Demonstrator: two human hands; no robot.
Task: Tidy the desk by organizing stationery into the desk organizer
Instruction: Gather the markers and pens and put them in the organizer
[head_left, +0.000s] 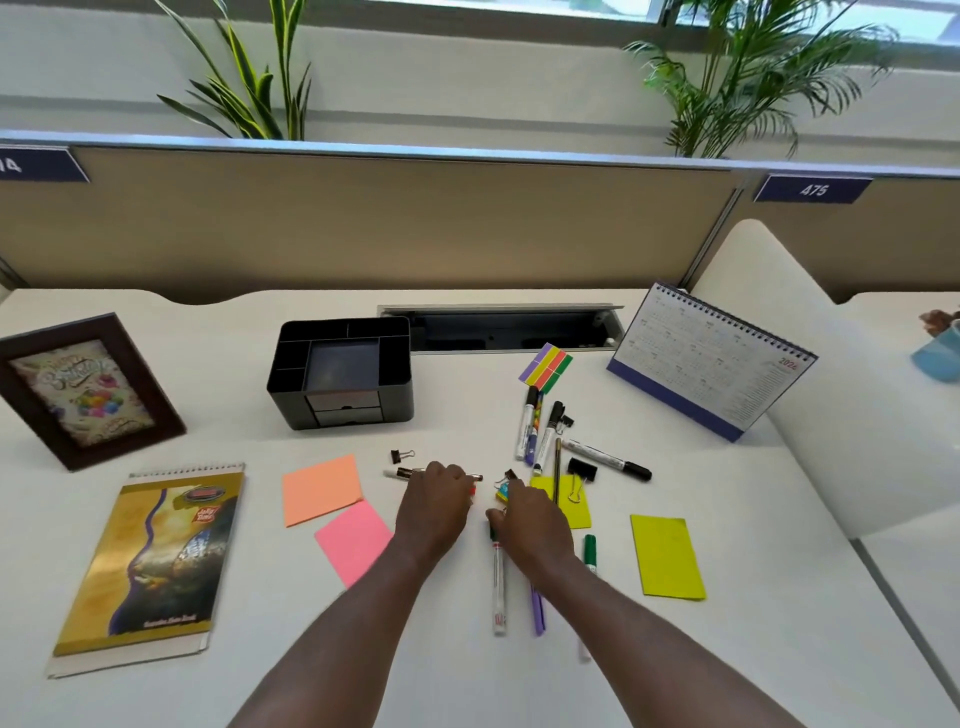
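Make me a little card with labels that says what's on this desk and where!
organizer: black, at the back, left of centre
left grip: over a dark pen
right grip: at a white marker's top end
notes: orange note, pink note, yellow note, lying flat
calendar: standing, far right

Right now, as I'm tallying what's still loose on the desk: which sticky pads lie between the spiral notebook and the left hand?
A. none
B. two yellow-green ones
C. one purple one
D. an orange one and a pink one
D: the orange sticky pad and the pink sticky pad lie between the spiral notebook and the left hand. The yellow-green pads lie out past the right hand.
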